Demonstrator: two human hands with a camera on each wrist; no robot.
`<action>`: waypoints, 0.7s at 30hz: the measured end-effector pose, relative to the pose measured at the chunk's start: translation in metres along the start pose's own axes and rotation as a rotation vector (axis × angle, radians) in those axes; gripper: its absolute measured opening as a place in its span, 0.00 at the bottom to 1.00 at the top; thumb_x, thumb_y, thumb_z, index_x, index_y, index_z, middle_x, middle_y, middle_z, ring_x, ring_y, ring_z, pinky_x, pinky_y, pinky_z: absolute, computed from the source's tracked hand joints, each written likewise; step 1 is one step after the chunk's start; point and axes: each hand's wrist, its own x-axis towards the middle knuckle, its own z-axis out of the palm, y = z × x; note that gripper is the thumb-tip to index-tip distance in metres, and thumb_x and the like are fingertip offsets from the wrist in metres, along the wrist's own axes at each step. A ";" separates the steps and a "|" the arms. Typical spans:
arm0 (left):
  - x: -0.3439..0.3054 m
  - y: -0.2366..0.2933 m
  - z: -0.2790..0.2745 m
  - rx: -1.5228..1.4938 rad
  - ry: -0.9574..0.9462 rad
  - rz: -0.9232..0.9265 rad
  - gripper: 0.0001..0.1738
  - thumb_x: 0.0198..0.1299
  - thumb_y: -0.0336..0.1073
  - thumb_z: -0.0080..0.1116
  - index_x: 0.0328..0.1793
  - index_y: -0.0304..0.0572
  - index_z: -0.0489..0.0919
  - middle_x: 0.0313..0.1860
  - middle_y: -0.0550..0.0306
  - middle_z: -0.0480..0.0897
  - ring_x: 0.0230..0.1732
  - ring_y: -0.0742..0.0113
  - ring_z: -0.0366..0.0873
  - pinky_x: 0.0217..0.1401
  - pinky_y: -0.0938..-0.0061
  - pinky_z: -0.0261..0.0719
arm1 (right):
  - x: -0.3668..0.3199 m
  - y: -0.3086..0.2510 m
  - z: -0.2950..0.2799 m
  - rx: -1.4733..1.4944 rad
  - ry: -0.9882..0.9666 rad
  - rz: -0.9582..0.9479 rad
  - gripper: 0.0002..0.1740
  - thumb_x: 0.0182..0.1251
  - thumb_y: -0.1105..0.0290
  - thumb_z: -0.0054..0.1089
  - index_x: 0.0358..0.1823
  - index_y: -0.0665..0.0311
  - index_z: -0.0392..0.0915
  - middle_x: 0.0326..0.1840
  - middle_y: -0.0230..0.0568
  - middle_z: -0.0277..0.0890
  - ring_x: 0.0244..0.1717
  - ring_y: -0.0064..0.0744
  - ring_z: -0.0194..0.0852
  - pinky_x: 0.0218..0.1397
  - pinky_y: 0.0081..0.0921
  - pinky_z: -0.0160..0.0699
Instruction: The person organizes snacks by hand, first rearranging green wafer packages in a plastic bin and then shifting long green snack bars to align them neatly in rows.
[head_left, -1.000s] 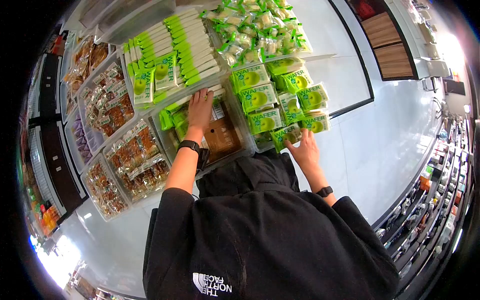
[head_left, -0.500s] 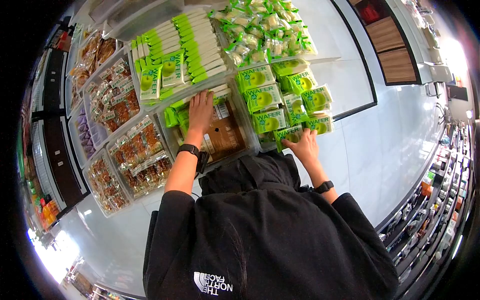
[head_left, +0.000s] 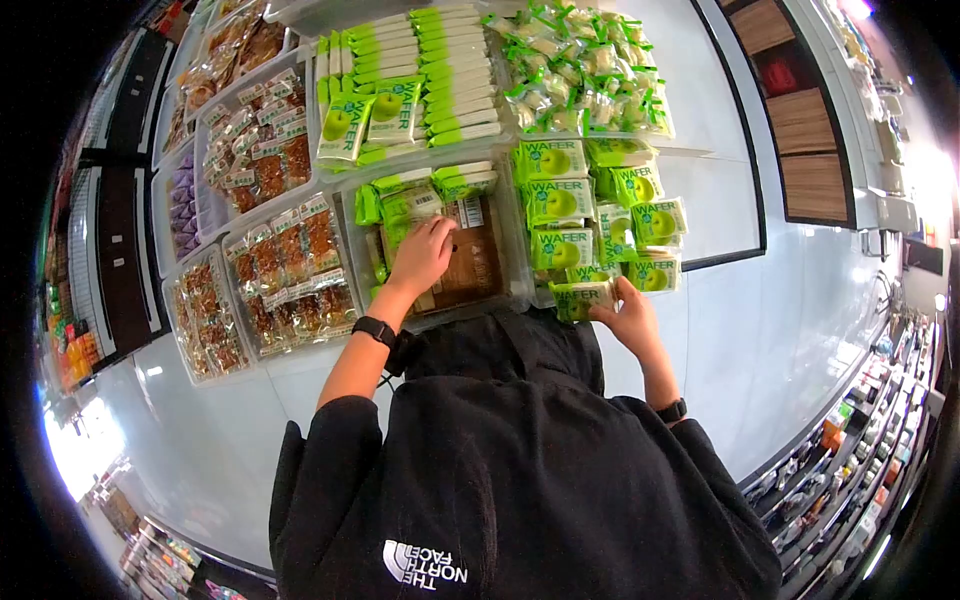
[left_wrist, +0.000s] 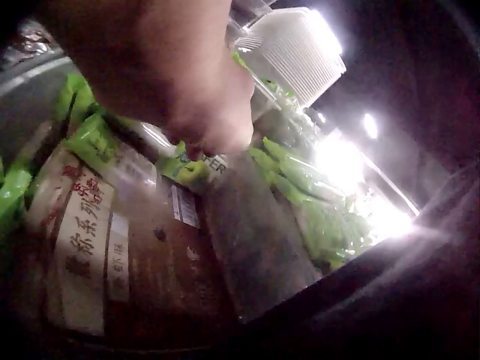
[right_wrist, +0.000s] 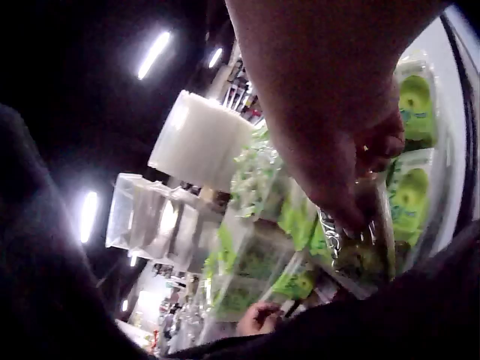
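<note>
My left hand (head_left: 425,257) is inside a clear bin (head_left: 345,215), its curled fingers gripping a green-and-white wafer packet (head_left: 412,204). In the left wrist view the fingers bend down over a packet (left_wrist: 187,171), above a brown carton (left_wrist: 150,255); the thumb is hidden. Farther right, my right hand (head_left: 634,318) pinches a wafer packet (head_left: 578,298) at the near edge of a packet stack (head_left: 558,202). The right wrist view shows that hand (right_wrist: 330,135) with thumb and fingers around the packet (right_wrist: 364,251).
Behind stands a bin of upright wafer packets (head_left: 460,75), beside a heap of small clear-wrapped sweets (head_left: 585,70). Trays of brown snacks (head_left: 290,265) are at the left. A dark-edged white panel (head_left: 715,190) lies on the right.
The view has shifted. My left hand has drawn back from the bin's far side, its fingers now curled, and packets there lie differently. My right hand has taken a packet between thumb and fingers.
</note>
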 end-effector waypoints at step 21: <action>0.031 -0.001 0.000 -0.131 0.081 -0.218 0.22 0.61 0.32 0.54 0.61 0.36 0.67 0.26 0.42 0.77 0.28 0.46 0.75 0.32 0.58 0.73 | 0.143 -0.133 0.099 -0.740 -0.126 -0.438 0.17 0.50 0.73 0.60 0.43 0.68 0.74 0.51 0.49 0.72 0.42 0.50 0.78 0.39 0.36 0.80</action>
